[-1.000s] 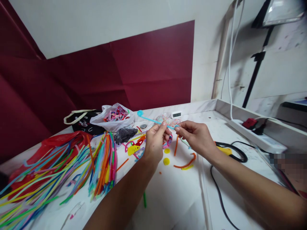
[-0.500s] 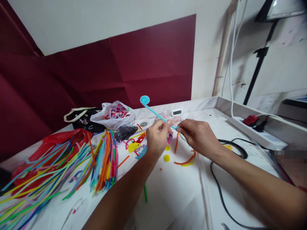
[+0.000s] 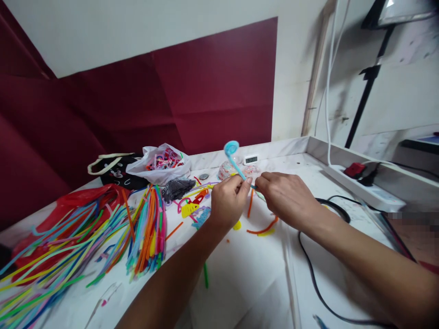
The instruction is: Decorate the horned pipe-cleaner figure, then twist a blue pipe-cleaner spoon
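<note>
A light blue pipe cleaner point(image 3: 236, 163) with a coiled round end sticks up and to the left from between my hands. My left hand point(image 3: 227, 201) pinches its stem with thumb and forefinger. My right hand point(image 3: 284, 198) is closed on the stem's lower end, fingertips almost touching the left hand's. Both hands hover just above the white table point(image 3: 247, 278). Below them lie an orange curved pipe cleaner point(image 3: 264, 228), a yellow round piece point(image 3: 237, 225) and several bent coloured pieces point(image 3: 194, 208).
A big sheaf of coloured pipe cleaners point(image 3: 85, 242) over a red bag fills the left. A white plastic bag point(image 3: 159, 164), a black tote point(image 3: 115, 171) and a small timer point(image 3: 251, 159) stand at the back. A power strip point(image 3: 366, 192) and black cables point(image 3: 318, 288) lie right.
The blue pipe cleaner has swung from nearly flat to steeply upright, its coiled end moving right toward the hands. Both hands have dropped slightly and stayed closed on it.
</note>
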`<move>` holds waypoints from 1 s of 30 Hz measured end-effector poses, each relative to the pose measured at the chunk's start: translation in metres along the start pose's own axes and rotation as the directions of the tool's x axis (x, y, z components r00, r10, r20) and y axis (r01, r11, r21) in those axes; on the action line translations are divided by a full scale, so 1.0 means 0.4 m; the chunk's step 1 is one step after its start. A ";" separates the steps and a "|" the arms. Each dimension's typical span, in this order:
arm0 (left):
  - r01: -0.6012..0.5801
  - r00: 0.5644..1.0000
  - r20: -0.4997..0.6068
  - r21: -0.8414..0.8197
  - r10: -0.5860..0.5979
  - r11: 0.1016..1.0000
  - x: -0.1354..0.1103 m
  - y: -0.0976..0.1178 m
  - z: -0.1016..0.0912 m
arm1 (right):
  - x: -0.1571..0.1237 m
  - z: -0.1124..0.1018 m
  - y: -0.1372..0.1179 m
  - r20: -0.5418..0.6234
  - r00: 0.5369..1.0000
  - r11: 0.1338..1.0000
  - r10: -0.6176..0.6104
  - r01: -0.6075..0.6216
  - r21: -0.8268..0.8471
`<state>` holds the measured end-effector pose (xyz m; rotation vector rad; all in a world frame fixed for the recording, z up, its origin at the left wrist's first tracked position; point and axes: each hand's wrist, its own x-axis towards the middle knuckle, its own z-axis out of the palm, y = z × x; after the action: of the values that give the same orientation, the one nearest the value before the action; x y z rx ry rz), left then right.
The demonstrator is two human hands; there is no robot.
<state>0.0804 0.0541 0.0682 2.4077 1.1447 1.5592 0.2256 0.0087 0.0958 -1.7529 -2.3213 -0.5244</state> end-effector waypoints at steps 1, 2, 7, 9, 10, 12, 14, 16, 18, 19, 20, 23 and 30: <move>0.041 0.999 0.002 -0.031 -0.041 0.999 0.003 0.000 -0.003 | -0.001 -0.001 0.002 -0.011 1.000 1.000 0.002 -0.002 0.004; 0.097 0.995 0.008 -0.076 -0.097 0.992 0.006 -0.001 -0.006 | -0.001 0.000 0.005 -0.038 0.999 1.000 0.004 -0.003 0.025; 0.441 0.892 0.122 -0.455 -0.436 0.774 0.021 -0.013 -0.012 | 0.004 0.038 0.018 -0.301 0.950 0.910 0.082 0.052 0.412; 0.516 0.838 0.192 -0.584 -0.511 0.626 0.025 -0.015 -0.009 | 0.009 0.059 0.017 -0.375 0.912 0.800 0.169 0.095 0.592; 0.536 0.817 0.220 -0.630 -0.532 0.562 0.026 -0.015 -0.007 | 0.011 0.067 0.015 -0.387 0.897 0.734 0.214 0.113 0.670; 0.547 0.795 0.256 -0.694 -0.549 0.468 0.026 -0.012 -0.003 | 0.016 0.079 0.010 -0.364 0.885 0.601 0.292 0.126 0.789; 0.542 0.789 0.276 -0.735 -0.549 0.408 0.024 -0.007 0.001 | 0.018 0.084 0.005 -0.313 0.885 0.508 0.343 0.105 0.855; 0.545 0.781 0.299 -0.756 -0.548 0.363 0.022 -0.004 0.004 | 0.020 0.084 0.003 -0.277 0.886 0.468 0.372 0.078 0.880; 0.553 0.771 0.318 -0.764 -0.551 0.332 0.021 -0.003 0.005 | 0.022 0.084 0.004 -0.260 0.887 0.456 0.382 0.064 0.887; 0.555 0.768 0.323 -0.767 -0.554 0.323 0.021 -0.003 0.005 | 0.023 0.085 0.005 -0.257 0.888 0.457 0.382 0.060 0.888; 0.555 0.766 0.323 -0.769 -0.556 0.317 0.021 -0.003 0.005 | 0.024 0.086 0.007 -0.254 0.890 0.458 0.379 0.058 0.887; 0.552 0.763 0.317 -0.773 -0.564 0.313 0.022 -0.002 0.004 | 0.026 0.091 0.010 -0.248 0.897 0.453 0.365 0.061 0.889; 0.516 0.814 0.240 -0.717 -0.530 0.468 0.020 -0.009 0.007 | 0.021 0.081 0.010 -0.299 0.897 0.547 0.325 0.080 0.833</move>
<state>0.0822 0.0626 0.0715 1.3058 0.8369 1.4155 0.2293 0.0297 0.0697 -1.1377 -1.6358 0.2308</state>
